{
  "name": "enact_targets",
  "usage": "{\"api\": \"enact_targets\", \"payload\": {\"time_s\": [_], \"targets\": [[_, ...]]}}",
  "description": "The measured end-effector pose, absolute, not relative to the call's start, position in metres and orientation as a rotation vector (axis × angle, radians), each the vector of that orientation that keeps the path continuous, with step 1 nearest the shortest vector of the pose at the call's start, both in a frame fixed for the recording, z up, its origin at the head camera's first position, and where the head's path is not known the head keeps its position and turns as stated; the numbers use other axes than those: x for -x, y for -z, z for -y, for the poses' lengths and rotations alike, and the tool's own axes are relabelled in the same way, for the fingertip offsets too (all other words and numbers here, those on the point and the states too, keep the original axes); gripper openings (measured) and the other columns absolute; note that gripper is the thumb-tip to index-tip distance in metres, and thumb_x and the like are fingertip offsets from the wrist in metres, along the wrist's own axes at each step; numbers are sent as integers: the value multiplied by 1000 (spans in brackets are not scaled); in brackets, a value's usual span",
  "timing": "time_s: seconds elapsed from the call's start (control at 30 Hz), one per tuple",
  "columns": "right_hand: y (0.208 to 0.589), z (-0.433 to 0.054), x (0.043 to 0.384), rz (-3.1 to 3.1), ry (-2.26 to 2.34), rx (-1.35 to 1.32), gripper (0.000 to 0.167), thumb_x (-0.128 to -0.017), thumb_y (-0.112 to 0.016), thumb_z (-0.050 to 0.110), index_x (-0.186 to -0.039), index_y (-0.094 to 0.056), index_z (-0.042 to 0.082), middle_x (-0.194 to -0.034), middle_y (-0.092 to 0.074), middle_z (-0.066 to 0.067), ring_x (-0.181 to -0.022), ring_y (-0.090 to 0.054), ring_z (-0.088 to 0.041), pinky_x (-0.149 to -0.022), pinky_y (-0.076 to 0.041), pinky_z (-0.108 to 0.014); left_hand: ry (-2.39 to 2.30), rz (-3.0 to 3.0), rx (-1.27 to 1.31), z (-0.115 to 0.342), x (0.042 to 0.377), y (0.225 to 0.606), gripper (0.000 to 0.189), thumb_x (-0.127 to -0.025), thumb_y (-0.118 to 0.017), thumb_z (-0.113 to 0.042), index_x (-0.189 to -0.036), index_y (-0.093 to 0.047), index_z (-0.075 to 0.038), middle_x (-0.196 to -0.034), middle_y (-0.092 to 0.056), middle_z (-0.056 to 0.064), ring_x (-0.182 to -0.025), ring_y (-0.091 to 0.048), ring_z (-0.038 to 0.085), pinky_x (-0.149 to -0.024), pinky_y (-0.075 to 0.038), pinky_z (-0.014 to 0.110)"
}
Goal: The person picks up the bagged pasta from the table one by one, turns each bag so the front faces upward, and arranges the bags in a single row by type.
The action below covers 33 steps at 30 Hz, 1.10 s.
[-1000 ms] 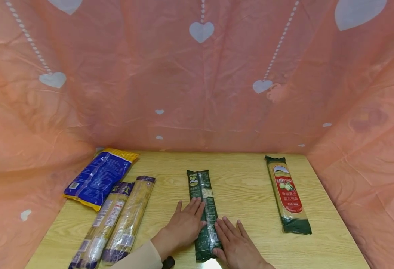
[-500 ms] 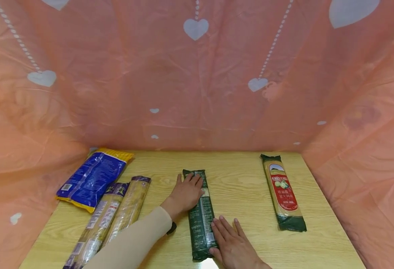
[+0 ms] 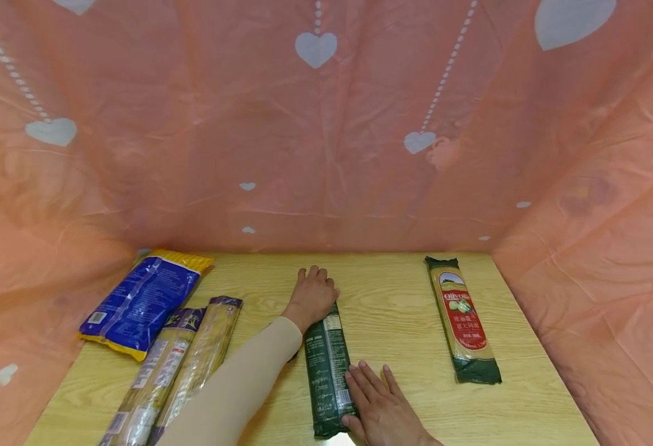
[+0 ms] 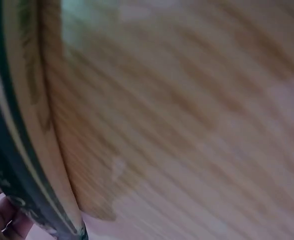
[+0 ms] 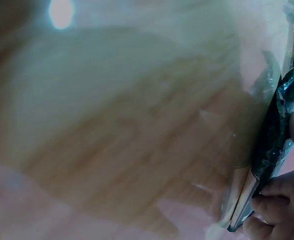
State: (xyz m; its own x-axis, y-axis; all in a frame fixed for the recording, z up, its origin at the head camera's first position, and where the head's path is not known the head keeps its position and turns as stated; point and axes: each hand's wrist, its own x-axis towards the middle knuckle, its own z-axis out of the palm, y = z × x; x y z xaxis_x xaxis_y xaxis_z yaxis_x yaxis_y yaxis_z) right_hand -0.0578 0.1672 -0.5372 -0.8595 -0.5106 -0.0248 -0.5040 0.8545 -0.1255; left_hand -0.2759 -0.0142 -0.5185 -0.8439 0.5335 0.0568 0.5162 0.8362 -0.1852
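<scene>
A dark green packet of spaghetti (image 3: 326,365) lies back side up at the near middle of the table, pointing away from me. My left hand (image 3: 313,296) covers its far end, fingers bent down over it; in the left wrist view fingers (image 4: 7,220) show at the packet's end. Against the right edge near the close end rests my right hand (image 3: 385,406), its fingers fairly straight and thumb toward the corner. The right wrist view has this hand's fingers (image 5: 274,205) along the side of the crinkled green wrapper (image 5: 274,135).
To the right lies a similar spaghetti packet (image 3: 463,319) with a red label. At left are two clear noodle packets with purple ends (image 3: 153,378) (image 3: 206,347) and a blue and yellow bag (image 3: 142,303). A pink curtain (image 3: 326,155) surrounds the wooden table (image 3: 393,310).
My left hand has slid away from me along the green packet, from its middle to its far end, and its fingers have bent. My right hand stays at the near right edge.
</scene>
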Motion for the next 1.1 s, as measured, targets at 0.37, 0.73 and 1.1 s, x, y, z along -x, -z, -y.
{"api": "enact_targets", "payload": {"time_s": [0.37,0.73,1.1], "targets": [[538,-165,54,-2975,178,849,70,-111,-33,60,-157,-51,10,-163,-49,-8,-154,-42,-28,-118,-38,-62,-199,2960,789,14,274,523,35,-116,-41,-31,-127,-65,-9,-125,-59,13,-124,-50,37,-114,-38,63],[539,-162,50,-3134,114,901,64,-109,-43,60,-149,-60,13,-154,-59,-5,-146,-51,-28,-113,-39,-60,-3,2735,735,23,273,526,21,-113,-49,-21,-112,-63,-6,-115,-59,15,-115,-53,38,-110,-41,63],[541,-169,59,-3550,233,864,63,-110,-39,62,-102,-73,10,-103,-72,-6,-106,-67,-30,-97,-53,-61,248,2467,675,31,284,494,22,-112,-49,-17,-102,-59,0,-105,-58,18,-97,-52,37,-92,-45,59]]}}
